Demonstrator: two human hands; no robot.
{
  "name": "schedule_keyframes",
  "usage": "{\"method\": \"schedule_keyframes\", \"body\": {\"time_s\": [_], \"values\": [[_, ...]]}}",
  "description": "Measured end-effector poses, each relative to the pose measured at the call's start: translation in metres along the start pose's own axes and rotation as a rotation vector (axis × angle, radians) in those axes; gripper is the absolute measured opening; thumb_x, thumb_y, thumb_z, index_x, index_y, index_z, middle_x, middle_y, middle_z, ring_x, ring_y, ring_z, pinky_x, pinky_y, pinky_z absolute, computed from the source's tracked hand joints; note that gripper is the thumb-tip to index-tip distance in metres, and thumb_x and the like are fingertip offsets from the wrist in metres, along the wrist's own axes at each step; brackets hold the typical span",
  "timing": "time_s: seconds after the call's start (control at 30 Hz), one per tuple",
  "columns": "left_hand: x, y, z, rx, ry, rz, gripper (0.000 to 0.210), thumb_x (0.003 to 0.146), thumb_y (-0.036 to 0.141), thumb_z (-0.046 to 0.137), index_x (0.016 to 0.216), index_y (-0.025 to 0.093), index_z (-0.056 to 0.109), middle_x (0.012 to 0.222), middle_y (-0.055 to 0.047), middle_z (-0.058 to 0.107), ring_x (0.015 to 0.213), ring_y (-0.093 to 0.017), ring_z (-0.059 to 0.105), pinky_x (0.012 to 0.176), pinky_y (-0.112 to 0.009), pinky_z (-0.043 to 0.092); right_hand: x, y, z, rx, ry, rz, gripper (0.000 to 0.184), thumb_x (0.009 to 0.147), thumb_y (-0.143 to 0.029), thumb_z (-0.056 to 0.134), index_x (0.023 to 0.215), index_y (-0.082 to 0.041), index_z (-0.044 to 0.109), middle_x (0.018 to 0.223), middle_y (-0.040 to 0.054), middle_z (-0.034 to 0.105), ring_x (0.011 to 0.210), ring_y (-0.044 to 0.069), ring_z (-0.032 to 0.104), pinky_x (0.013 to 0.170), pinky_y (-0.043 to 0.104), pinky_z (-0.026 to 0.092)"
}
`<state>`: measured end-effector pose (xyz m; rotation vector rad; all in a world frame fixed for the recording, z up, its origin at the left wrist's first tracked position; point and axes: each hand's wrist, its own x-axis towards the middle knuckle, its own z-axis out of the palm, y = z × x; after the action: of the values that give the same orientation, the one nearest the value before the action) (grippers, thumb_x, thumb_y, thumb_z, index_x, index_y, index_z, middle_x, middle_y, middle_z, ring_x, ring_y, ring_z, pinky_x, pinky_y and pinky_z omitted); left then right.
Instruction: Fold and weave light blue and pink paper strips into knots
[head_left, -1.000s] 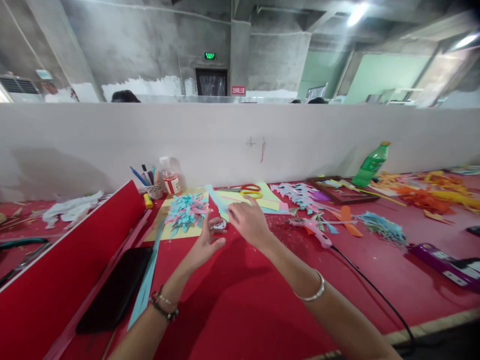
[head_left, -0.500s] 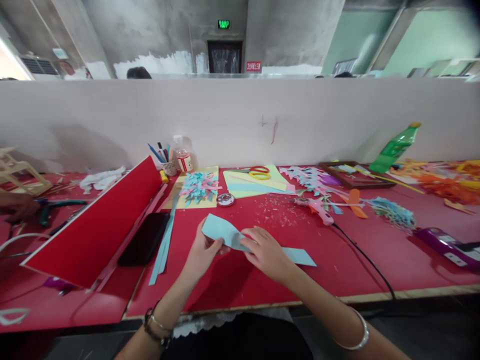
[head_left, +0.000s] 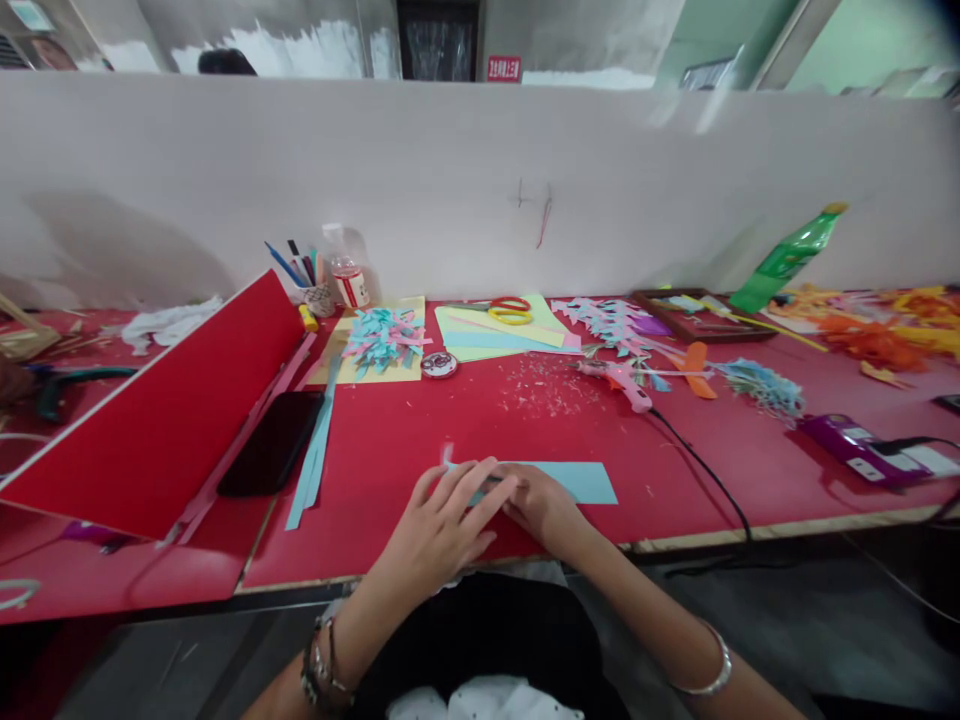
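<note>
A light blue paper strip (head_left: 589,482) lies on the red tabletop, its left part mostly covered by both hands. My left hand (head_left: 442,520) reaches over that part with fingers stretched and apart, fingertips meeting my right hand. Curled fingers of my right hand (head_left: 541,505) close on the strip near its middle; their tips are partly hidden behind the left fingers. Thin blue paper strips (head_left: 313,465) lie to the left, beside a black phone (head_left: 271,445). Beyond the hands is a round patterned tin (head_left: 439,365).
Behind lie a fringed paper bundle (head_left: 385,340), coloured sheets (head_left: 480,337) and scissors (head_left: 510,311). A pink glue gun (head_left: 622,382) trails its cord to the front edge. A red board (head_left: 172,420) leans at left. A green bottle (head_left: 787,262) tilts at back right.
The raised left end of the blue strip has come down toward the table. My left hand has moved right, from gripping that end to spreading over it against my right hand. The camera tilted down.
</note>
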<state>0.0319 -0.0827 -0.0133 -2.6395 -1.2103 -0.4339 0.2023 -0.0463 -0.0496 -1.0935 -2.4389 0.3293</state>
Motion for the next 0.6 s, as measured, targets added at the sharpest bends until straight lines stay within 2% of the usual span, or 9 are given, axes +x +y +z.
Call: {"method": "schedule_keyframes", "body": {"time_s": [0.1, 0.27, 0.5, 0.6], "values": [[0.0, -0.001, 0.007, 0.064, -0.028, 0.0, 0.035, 0.08, 0.022, 0.038, 0.115, 0.023, 0.039, 0.121, -0.001, 0.043, 0.11, -0.015, 0.035, 0.092, -0.032, 0.023, -0.002, -0.002, 0.001, -0.03, -0.008, -0.049, 0.025, 0.08, -0.02, 0.039, 0.097, -0.017, 0.056, 0.103, 0.0086, 0.054, 0.095, 0.017, 0.049, 0.082, 0.031, 0.04], [-0.005, -0.017, 0.016, -0.02, -0.215, -0.167, 0.031, 0.074, 0.029, 0.047, 0.103, 0.02, 0.046, 0.106, -0.004, 0.05, 0.093, -0.019, 0.046, 0.075, -0.032, 0.037, -0.004, -0.002, 0.001, -0.051, 0.014, -0.016, 0.025, 0.08, -0.019, 0.038, 0.096, -0.018, 0.058, 0.101, 0.0098, 0.052, 0.095, 0.017, 0.047, 0.079, 0.031, 0.041], [-0.006, -0.018, 0.01, -0.075, -0.244, -0.196, 0.026, 0.073, 0.031, 0.049, 0.096, 0.019, 0.049, 0.092, -0.005, 0.051, 0.085, -0.02, 0.048, 0.07, -0.033, 0.038, -0.004, -0.002, -0.001, 0.028, -0.017, -0.097, 0.023, 0.081, -0.02, 0.039, 0.093, -0.02, 0.058, 0.094, 0.005, 0.058, 0.088, 0.014, 0.05, 0.078, 0.029, 0.041], [-0.008, -0.019, 0.01, -0.076, -0.259, -0.166, 0.019, 0.076, 0.023, 0.045, 0.094, 0.02, 0.051, 0.083, -0.004, 0.052, 0.079, -0.018, 0.05, 0.066, -0.03, 0.038, -0.001, -0.005, -0.004, 0.058, -0.049, -0.099, 0.023, 0.082, -0.022, 0.038, 0.091, -0.019, 0.058, 0.089, 0.0045, 0.059, 0.083, 0.014, 0.051, 0.074, 0.027, 0.041]]}}
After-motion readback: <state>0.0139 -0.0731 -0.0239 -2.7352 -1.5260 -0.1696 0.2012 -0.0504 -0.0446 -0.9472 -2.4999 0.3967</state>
